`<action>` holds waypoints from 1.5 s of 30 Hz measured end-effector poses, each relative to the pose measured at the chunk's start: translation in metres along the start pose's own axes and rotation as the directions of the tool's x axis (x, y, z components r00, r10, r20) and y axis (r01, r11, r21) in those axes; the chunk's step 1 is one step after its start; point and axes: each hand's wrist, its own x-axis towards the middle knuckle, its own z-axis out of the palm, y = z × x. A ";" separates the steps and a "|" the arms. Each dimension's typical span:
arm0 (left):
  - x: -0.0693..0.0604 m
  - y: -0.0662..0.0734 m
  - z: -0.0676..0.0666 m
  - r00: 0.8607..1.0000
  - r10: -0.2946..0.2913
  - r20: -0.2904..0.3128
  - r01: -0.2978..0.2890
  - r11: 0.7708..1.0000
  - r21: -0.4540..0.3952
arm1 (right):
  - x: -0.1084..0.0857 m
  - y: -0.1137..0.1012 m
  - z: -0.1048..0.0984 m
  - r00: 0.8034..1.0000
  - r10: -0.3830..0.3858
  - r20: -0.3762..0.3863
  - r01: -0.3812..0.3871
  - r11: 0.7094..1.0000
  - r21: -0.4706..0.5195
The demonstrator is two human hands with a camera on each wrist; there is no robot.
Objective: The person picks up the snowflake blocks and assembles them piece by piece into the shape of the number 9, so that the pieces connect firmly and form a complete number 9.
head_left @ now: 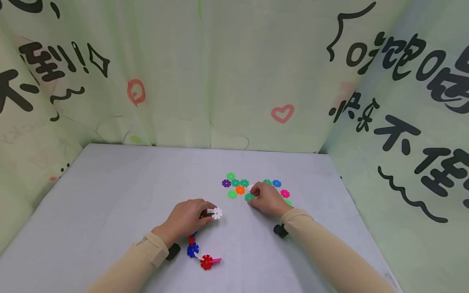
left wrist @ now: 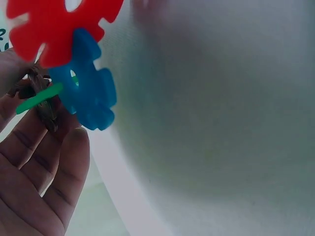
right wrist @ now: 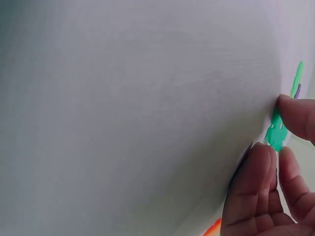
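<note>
In the head view my left hand (head_left: 188, 217) grips a chain of interlocking plastic snowflake discs. A white disc (head_left: 217, 213) sticks out past its fingertips. Below the hand the chain hangs down with a blue disc (head_left: 192, 250), a red disc (head_left: 207, 262) and a pink one edge-on. The left wrist view shows a red disc (left wrist: 59, 29), a blue disc (left wrist: 86, 83) and a green disc (left wrist: 39, 98) near the fingers. My right hand (head_left: 269, 199) reaches down among loose discs, by a white disc and a green disc (head_left: 249, 197). In the right wrist view its thumb and fingertips are apart.
Loose discs lie flat around the right hand: purple (head_left: 226, 183), orange (head_left: 239, 190), light green (head_left: 232, 194), blue (head_left: 277, 183) and pink (head_left: 285, 193). They rest on a white-covered table (head_left: 121, 195). Printed curtains (head_left: 205, 81) surround its back and sides.
</note>
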 end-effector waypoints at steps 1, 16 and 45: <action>0.000 0.000 0.000 1.000 0.000 0.000 0.000 1.000 0.000 | -0.001 0.000 0.000 1.000 0.003 0.000 -0.003 1.000 0.008; 0.000 -0.003 0.000 0.999 -0.032 -0.002 0.032 0.999 -0.006 | -0.051 -0.051 0.018 0.945 -0.325 -0.034 0.327 0.936 0.133; 0.003 0.002 -0.001 1.000 -0.022 -0.004 0.021 0.993 -0.113 | -0.057 -0.060 0.037 0.807 -0.563 -0.176 0.549 0.826 -0.128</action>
